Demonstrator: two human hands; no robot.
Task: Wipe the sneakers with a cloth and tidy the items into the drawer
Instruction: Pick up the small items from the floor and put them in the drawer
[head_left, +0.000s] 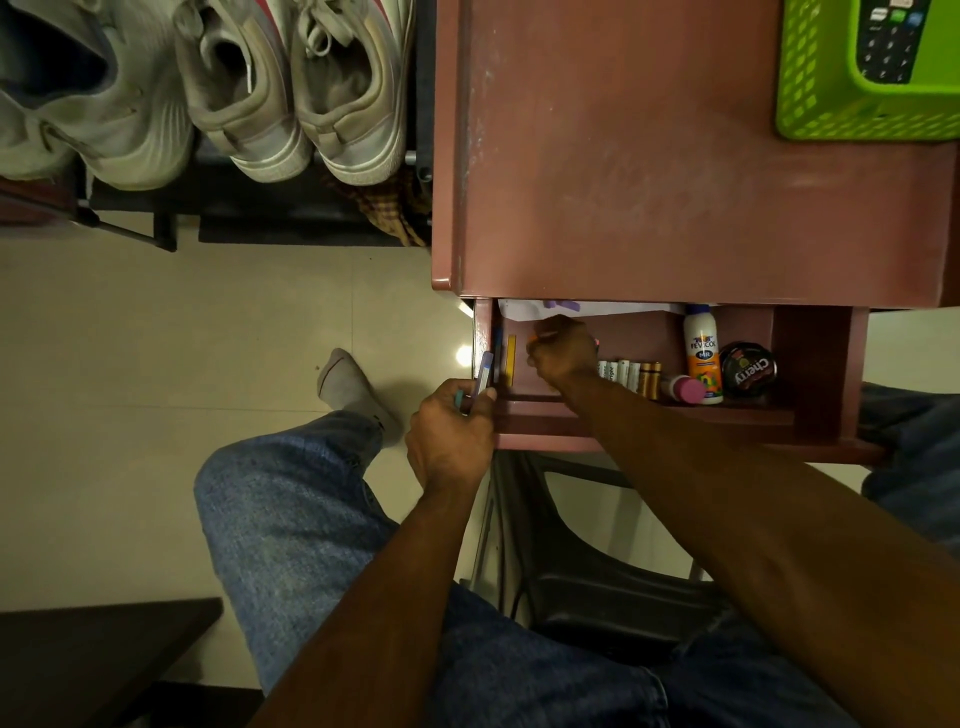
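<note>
- My left hand (451, 431) is just outside the drawer's (649, 415) near-left corner, fingers curled round a few pens (483, 379); one blue-and-white barrel sticks up past my knuckles toward the drawer's edge.
- My right hand (563, 353) is inside the drawer at its left end, curled into a loose fist. A sliver of orange and pink shows at the fingers, so I judge it pinches something thin, but what it is I cannot tell.
- The drawer stands pulled out under the desk (675, 156). In it, from left: a yellow pencil (511, 358) along the left wall, a row of batteries (631, 374) just beside my right wrist, a pink-capped tube (685, 388), a glue bottle (702, 353) and a polish tin (748, 370).
- The sneakers (291, 88) sit on the rack to the left, well apart from both hands. I see no cloth I can be sure of; a checked fabric (395, 208) hangs below them.
- Risk: my right forearm crosses low over the batteries. Drawing it back carelessly could roll them out of their row or knock them into the tube.
- Risk: the pens in my left hand are bunched and held low on their barrels. If my fingers ease, one could slide out and drop to the floor (208, 322) beside the drawer.
- Risk: the upright pen is close to the drawer's rim; tipping it in at an angle could catch it on the edge.
- Risk: the glue bottle lies against the tin; a nudge of the drawer might shift both.
</note>
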